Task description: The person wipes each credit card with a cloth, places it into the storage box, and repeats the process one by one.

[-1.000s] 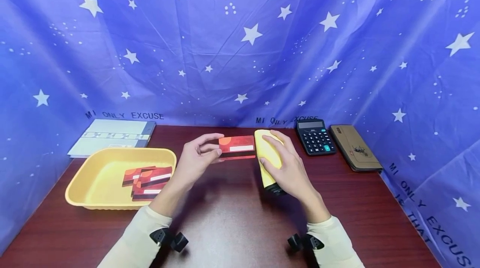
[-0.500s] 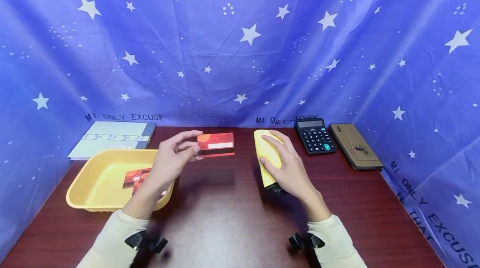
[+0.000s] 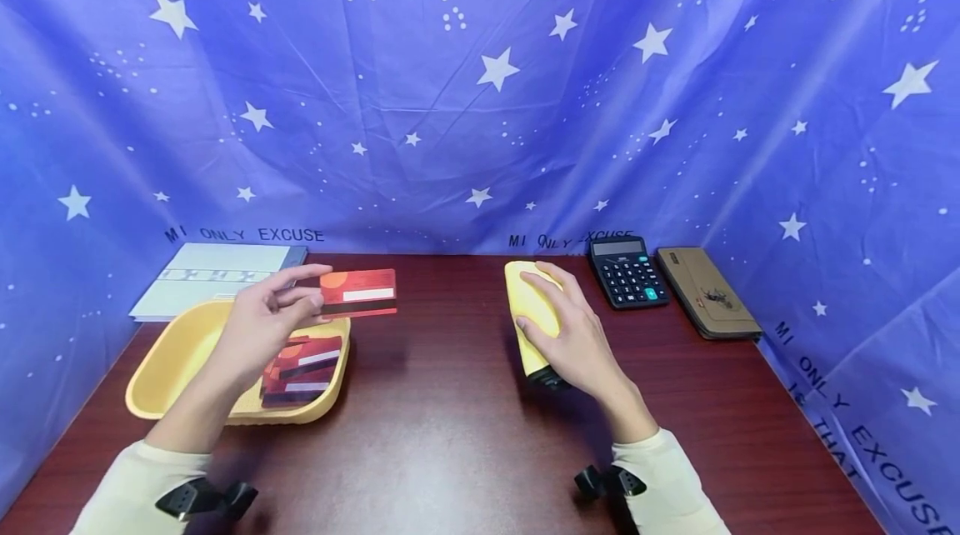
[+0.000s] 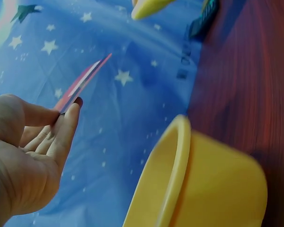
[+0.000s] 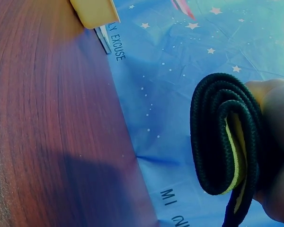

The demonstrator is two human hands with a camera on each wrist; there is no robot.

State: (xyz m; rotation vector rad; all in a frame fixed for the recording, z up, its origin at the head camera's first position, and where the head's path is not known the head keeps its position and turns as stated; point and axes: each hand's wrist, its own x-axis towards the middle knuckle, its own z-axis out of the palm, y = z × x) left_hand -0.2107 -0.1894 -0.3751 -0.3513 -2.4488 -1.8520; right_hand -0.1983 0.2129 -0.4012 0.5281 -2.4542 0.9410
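My left hand pinches a red card between thumb and fingers, held up above the right end of a yellow plastic basin. The card has a white strip and a dark band. Several similar red cards lie overlapping inside the basin, partly hidden by my left hand and forearm. My right hand grips a folded yellow cloth, fingers over its right side. In the right wrist view, the cloth's dark edge shows rolled layers.
Behind the basin lies a pale notebook with a patterned band. A black calculator and a brown wallet lie at the back right. A blue star-printed curtain surrounds the dark red wooden table.
My left hand has carried the red card leftward, away from the yellow cloth and over towards the basin. My right hand and the cloth have stayed in place.
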